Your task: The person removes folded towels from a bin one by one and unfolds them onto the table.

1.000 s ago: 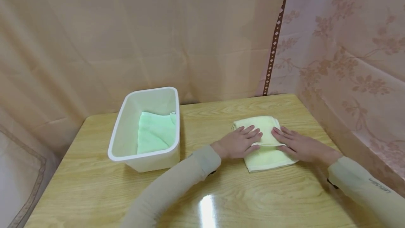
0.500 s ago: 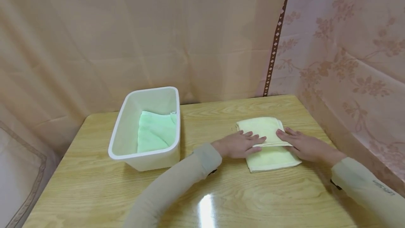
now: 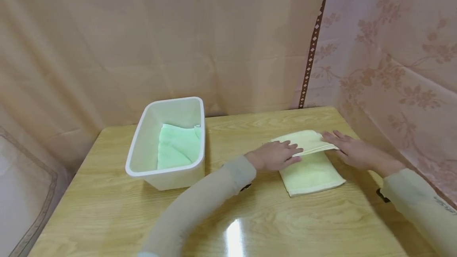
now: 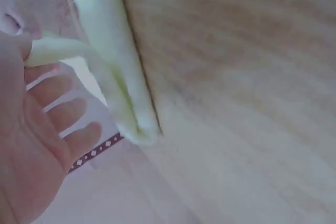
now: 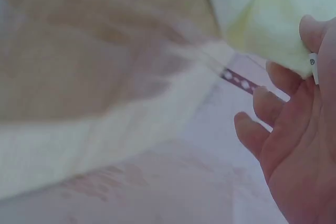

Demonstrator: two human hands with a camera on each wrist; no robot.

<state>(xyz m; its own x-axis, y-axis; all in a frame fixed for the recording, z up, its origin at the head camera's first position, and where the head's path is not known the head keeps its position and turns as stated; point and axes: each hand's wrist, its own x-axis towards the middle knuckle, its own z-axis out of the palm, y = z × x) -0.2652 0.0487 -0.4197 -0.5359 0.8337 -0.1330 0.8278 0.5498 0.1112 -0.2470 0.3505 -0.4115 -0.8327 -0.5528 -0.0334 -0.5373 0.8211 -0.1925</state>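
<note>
A folded pale yellow towel [image 3: 310,174] lies on the right part of the wooden table. Its upper flap is lifted off the lower layer along the near edge. My left hand [image 3: 275,156] pinches the flap's left corner between thumb and forefinger, the other fingers loosely bent in the left wrist view. At the opposite corner, my right hand [image 3: 358,152] pinches the flap, and a small white tag [image 5: 314,67] shows by its thumb in the right wrist view. Seen from the left wrist, the towel [image 4: 107,30] curves up from the table toward the hand.
On the left of the table stands a white plastic bin [image 3: 175,179]. A light green towel [image 3: 178,146] lies folded inside it. Beige and pink floral curtains [image 3: 250,43] hang behind and to the right of the wooden table [image 3: 285,225].
Both hands lay flat on the towel a second ago. Now they grip the upper flap's near corners, and that edge has risen and moved away from me, baring more of the lower layer.
</note>
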